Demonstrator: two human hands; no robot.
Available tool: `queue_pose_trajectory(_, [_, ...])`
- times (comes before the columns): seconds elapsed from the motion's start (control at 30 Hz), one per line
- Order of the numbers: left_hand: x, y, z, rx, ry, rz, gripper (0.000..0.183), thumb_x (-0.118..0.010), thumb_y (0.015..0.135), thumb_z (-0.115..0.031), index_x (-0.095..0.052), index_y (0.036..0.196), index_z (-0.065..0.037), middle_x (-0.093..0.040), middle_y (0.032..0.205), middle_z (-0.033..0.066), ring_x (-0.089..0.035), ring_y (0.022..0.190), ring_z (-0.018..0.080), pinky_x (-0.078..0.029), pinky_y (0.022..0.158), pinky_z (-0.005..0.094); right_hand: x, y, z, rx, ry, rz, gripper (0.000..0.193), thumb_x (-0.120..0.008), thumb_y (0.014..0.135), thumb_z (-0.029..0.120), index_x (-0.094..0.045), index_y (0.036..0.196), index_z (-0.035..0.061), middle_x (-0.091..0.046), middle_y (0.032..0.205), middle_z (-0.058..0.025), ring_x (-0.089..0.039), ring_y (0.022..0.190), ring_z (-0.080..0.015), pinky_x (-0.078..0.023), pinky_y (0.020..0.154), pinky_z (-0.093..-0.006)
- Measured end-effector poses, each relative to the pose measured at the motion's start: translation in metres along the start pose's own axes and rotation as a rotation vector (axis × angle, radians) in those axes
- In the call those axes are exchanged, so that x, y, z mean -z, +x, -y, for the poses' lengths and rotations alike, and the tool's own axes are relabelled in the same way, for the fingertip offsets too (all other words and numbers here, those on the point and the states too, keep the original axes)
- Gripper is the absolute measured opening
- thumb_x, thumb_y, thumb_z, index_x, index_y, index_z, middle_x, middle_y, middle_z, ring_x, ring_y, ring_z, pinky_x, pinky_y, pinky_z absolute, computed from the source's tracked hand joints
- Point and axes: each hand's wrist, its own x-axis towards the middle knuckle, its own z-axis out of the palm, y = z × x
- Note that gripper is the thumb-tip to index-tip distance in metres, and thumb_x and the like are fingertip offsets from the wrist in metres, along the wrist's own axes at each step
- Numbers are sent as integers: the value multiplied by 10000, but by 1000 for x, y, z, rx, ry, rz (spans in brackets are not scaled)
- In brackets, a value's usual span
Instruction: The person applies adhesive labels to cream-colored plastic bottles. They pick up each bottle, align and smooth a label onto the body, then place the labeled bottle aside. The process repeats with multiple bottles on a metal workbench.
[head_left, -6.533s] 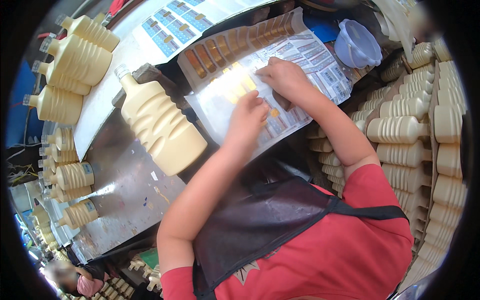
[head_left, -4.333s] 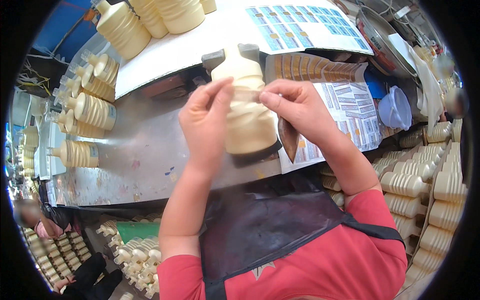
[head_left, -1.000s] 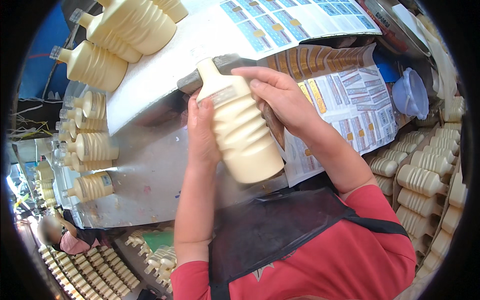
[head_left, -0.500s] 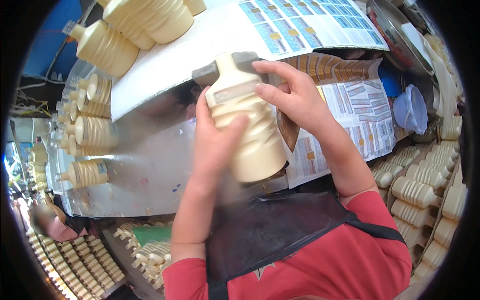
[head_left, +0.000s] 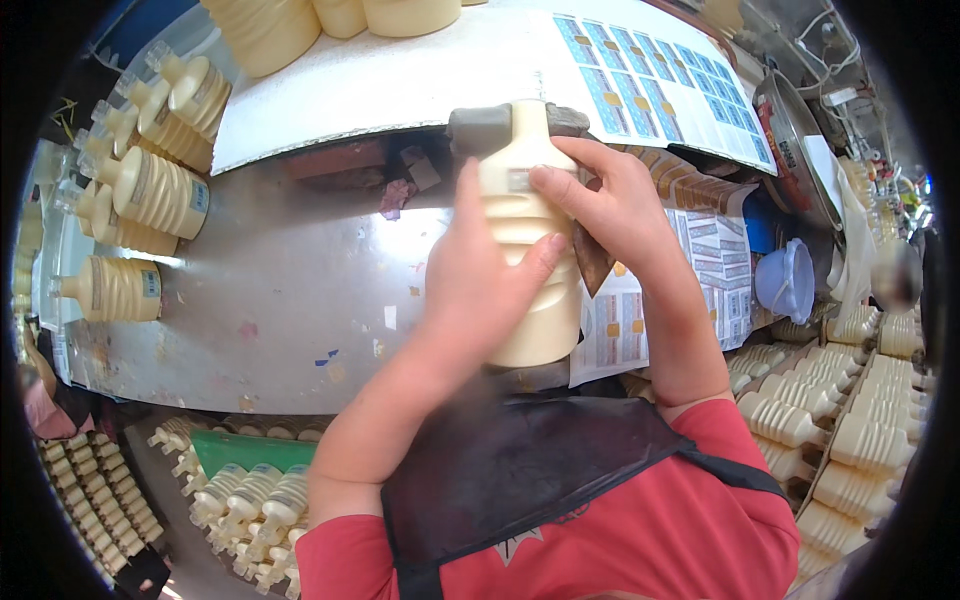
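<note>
A cream plastic bottle (head_left: 535,325) with slanted ribs lies on its back, its neck between two blocks of a dark grey padded rest (head_left: 478,130). My left hand (head_left: 480,265) is wrapped round the bottle's left side, thumb across the ribs, partly smeared by motion. My right hand (head_left: 605,195) curls over the right shoulder of the bottle, its thumb pressed beside a small greyish label (head_left: 519,180). A brown pointed piece (head_left: 594,265) sticks out beneath my right hand.
Sheets of blue and gold labels (head_left: 620,75) lie on the white board (head_left: 330,100). Labelled bottles (head_left: 160,195) stand along the grey table's (head_left: 260,350) left edge. A lilac bucket (head_left: 786,280) hangs at the right. Bottles are stacked right (head_left: 850,420) and lower left, near a green sheet (head_left: 250,452).
The view has shifted, so bottle and hands sit further right in it. The bottle has turned, and less of the label shows. My right thumb still presses beside it.
</note>
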Motion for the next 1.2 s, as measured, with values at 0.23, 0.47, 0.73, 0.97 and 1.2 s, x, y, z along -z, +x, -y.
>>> queue_pose_trajectory(0.23, [-1, 0, 3, -26, -17, -15, 919, -795, 863, -265, -255, 1526, 73, -642, 1236, 301, -670, 1110, 450, -542, 927, 482, -8, -2, 0, 2, 45, -88, 637, -760, 820, 452, -718, 1205, -55, -759, 1000, -240, -754, 928, -284, -572, 843, -374])
queue_pose_trajectory(0.47, [-2, 1, 5, -54, 10, -35, 930, -795, 860, -280, -247, 1523, 74, -634, 1232, 312, -666, 1091, 470, -544, 908, 497, -11, -4, 2, -9, 11, -123, 634, -766, 818, 445, -720, 1212, -50, -762, 1013, -237, -755, 941, -282, -573, 849, -371])
queue_pose_trajectory(0.73, [-2, 0, 5, -15, -12, -21, 935, -791, 862, -284, -240, 1539, 53, -633, 1242, 316, -669, 1104, 458, -545, 920, 489, -10, -5, 6, -44, -11, -82, 605, -759, 876, 402, -690, 1258, -62, -748, 1066, -193, -712, 968, -209, -553, 862, -325])
queue_pose_trajectory(0.97, [-7, 4, 27, -13, -364, 13, 879, -730, 927, -321, -233, 1585, -19, -520, 1420, 207, -589, 1242, 287, -494, 1025, 395, 3, -4, -35, 91, 242, -116, 483, -541, 1086, 383, -688, 1282, -33, -659, 984, -9, -603, 956, -105, -483, 881, -255])
queue_pose_trajectory(1.2, [1, 29, 20, 96, -572, 35, 493, -438, 1113, -419, -395, 1446, -59, -556, 1282, 125, -532, 1136, 150, -453, 998, 315, -12, -4, -57, -39, 775, 105, 534, -499, 1106, 409, -587, 1403, -26, -690, 1182, -68, -631, 1032, -98, -513, 920, -258])
